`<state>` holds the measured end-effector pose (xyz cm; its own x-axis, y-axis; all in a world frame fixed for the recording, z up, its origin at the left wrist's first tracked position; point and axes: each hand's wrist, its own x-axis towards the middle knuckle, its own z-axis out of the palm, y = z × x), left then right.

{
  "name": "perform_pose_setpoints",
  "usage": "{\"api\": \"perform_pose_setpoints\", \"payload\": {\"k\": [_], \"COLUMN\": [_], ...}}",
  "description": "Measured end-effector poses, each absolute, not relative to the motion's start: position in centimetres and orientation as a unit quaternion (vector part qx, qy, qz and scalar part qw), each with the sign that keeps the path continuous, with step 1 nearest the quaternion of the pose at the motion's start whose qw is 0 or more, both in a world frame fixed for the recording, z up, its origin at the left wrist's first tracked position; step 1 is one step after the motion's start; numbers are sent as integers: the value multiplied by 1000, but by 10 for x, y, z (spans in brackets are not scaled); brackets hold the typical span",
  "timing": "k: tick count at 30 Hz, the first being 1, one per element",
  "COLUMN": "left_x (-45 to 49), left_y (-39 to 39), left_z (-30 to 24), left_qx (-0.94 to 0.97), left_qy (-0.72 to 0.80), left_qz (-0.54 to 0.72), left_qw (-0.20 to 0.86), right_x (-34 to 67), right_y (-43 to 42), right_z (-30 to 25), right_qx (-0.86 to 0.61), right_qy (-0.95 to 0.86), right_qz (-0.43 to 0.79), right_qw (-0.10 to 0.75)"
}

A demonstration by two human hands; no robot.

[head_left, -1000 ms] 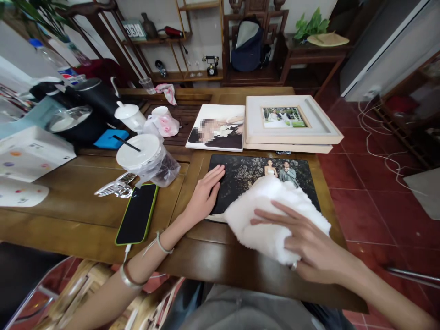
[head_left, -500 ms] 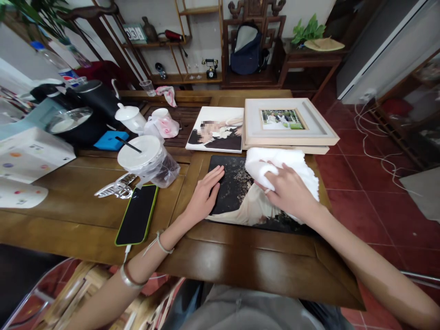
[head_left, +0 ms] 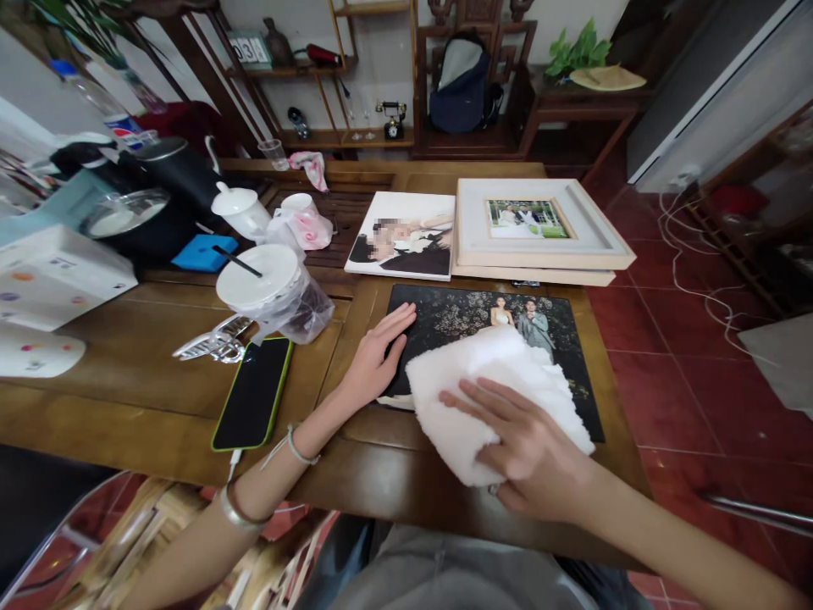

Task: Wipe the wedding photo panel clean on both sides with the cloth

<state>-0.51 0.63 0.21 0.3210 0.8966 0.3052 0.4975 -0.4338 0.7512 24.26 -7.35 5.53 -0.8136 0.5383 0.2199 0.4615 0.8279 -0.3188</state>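
A dark wedding photo panel (head_left: 438,315) lies flat on the table, showing a couple against a leafy black background. My left hand (head_left: 379,352) rests on its left edge, fingers stretched out and holding nothing. Over the panel's lower middle and front edge, a white towel (head_left: 495,364) is spread out and hides much of the picture. My right hand (head_left: 524,449) presses on this towel and holds it, fingers bent across its front part. Behind the panel lie a white-edged photo print (head_left: 406,237) and two stacked pale frames (head_left: 546,241).
On the left are a phone (head_left: 252,394) on a cable, a lidded cup (head_left: 267,284) with a straw, a silvery clip (head_left: 212,341), a blue box (head_left: 201,252) and a white teapot (head_left: 240,210). The table's right edge drops to a red tiled floor (head_left: 673,381).
My right hand has drawn the towel from the panel's upper right down toward me, past its front edge. The printed couple is now uncovered. My left hand stays put.
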Motion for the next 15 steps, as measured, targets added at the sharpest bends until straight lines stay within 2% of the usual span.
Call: {"api": "perform_pose_setpoints", "payload": {"k": [8,15], "left_x": [-4,-4], "left_y": [6,6], "left_z": [3,1], "left_qx": [769,771], "left_qy": [450,446], "left_qz": [369,374], "left_qw": [265,259], "right_x": [260,235], "right_y": [-2,29], "right_z": [59,53], "right_qx": [-434,-432], "right_qy": [-894,-892], "right_qz": [11,42], "right_qw": [114,124]}}
